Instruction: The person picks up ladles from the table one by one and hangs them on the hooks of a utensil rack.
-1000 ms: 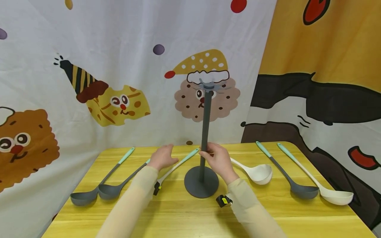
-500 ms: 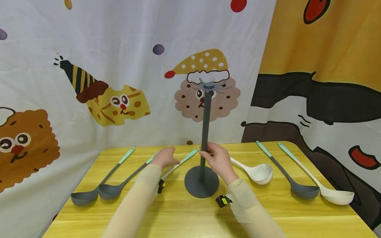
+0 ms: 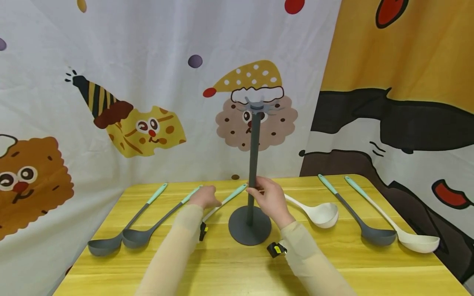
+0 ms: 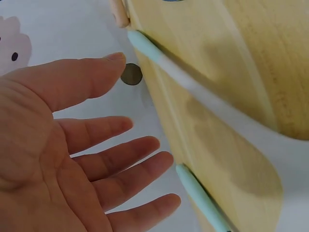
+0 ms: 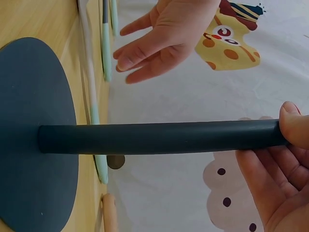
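My right hand [image 3: 272,199] holds the upright pole [image 3: 254,152] of a dark grey utensil stand, thumb and fingers around it in the right wrist view [image 5: 289,159]. The stand's round base [image 3: 237,230] rests on the table, and thin hooks [image 3: 257,106] fan out at its top. Left of the pole, my left hand [image 3: 204,197] hovers above a white ladle with a mint handle [image 3: 235,192]. In the left wrist view that hand [image 4: 72,145] has its fingers spread with nothing in them, apart from the white ladle [image 4: 193,87]. The hand and sleeve cover this ladle's bowl in the head view.
Two dark grey ladles with mint handles [image 3: 105,246] [image 3: 137,238] lie at the left. To the right lie a white ladle [image 3: 324,216], a dark grey ladle [image 3: 379,236] and another white ladle [image 3: 420,243]. A printed curtain [image 3: 155,53] hangs behind the wooden table [image 3: 237,271].
My left hand has moved a little to the right and turned lower over the white ladle's handle. My right hand stays on the pole, and the ladles lie where they were.
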`<state>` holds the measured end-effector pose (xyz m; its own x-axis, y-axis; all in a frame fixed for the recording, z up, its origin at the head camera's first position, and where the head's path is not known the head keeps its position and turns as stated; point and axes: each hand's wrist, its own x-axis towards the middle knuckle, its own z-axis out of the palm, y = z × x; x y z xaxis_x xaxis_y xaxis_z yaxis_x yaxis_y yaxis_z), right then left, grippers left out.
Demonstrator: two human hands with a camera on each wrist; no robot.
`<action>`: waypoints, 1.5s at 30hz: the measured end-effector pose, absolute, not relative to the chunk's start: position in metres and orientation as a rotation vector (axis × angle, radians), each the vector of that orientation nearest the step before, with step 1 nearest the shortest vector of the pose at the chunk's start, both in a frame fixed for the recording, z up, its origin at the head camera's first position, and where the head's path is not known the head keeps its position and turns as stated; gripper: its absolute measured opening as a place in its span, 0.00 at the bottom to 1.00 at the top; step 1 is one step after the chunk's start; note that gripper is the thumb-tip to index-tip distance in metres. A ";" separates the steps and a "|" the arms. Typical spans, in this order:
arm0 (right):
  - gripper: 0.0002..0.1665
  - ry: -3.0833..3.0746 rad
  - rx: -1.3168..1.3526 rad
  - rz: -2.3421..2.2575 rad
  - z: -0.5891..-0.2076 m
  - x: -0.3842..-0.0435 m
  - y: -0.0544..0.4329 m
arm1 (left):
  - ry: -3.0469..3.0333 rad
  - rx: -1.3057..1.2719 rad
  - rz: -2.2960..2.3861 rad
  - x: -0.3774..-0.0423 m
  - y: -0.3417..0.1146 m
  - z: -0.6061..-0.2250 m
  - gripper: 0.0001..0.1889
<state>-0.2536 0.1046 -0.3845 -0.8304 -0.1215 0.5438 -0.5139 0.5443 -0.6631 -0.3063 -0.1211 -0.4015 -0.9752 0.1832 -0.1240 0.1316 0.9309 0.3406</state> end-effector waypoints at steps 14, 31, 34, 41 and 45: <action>0.10 -2.337 0.538 1.162 -0.387 -0.252 0.105 | 2.939 0.149 0.402 -0.307 -0.111 -0.413 0.14; 0.09 -2.306 0.584 1.130 -0.389 -0.251 0.101 | 2.971 0.084 0.330 -0.311 -0.108 -0.429 0.09; 0.09 -2.311 0.579 1.130 -0.389 -0.251 0.101 | 2.966 0.066 0.312 -0.314 -0.108 -0.433 0.05; 0.09 -2.319 0.570 1.145 -0.388 -0.250 0.100 | 2.971 0.027 0.287 -0.320 -0.110 -0.444 0.04; 0.09 -2.319 0.569 1.152 -0.388 -0.250 0.101 | 2.983 0.048 0.268 -0.315 -0.109 -0.441 0.02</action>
